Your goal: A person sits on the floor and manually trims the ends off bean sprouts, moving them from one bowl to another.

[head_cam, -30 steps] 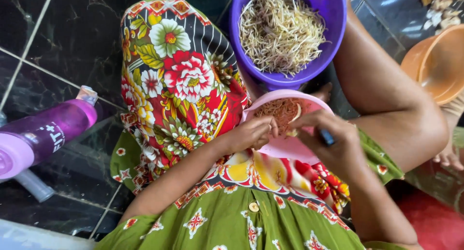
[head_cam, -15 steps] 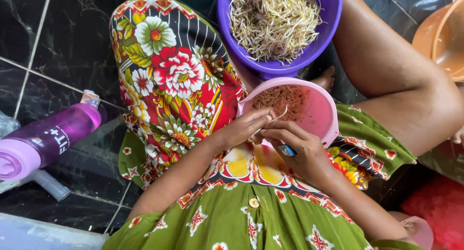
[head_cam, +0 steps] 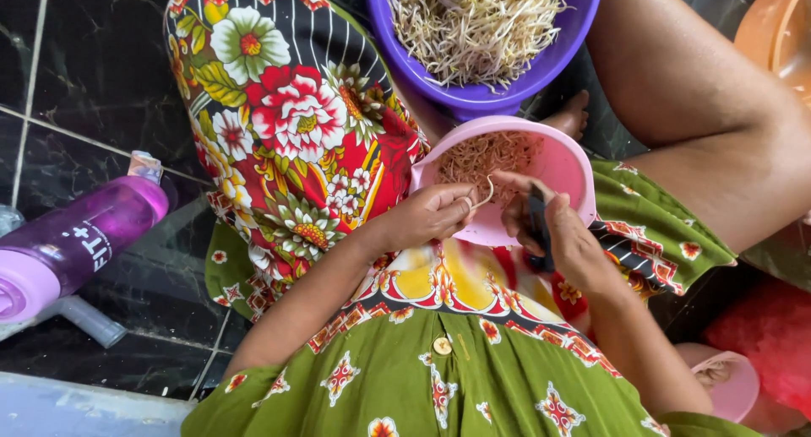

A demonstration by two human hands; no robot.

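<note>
L hand (head_cam: 431,217) pinches one pale bean sprout (head_cam: 487,192) btwn thumb and fingertips; the sprout curves up and to the R, its long axis pointing across the small gap toward the R hand (head_cam: 553,234). R hand is curled round a dark small knife (head_cam: 538,226), blade end not clear, just beside the sprout's free tip, so both hands are about equally near. Directly beyond both hands, touching them from below/behind: pink bowl (head_cam: 562,162) w/ trimmed sprouts. Further out past the pink bowl: purple bowl (head_cam: 507,86) heaped w/ sprouts. Well off to the L of the L hand: purple bottle (head_cam: 80,238) lying on dark tile floor (head_cam: 76,82).
</note>
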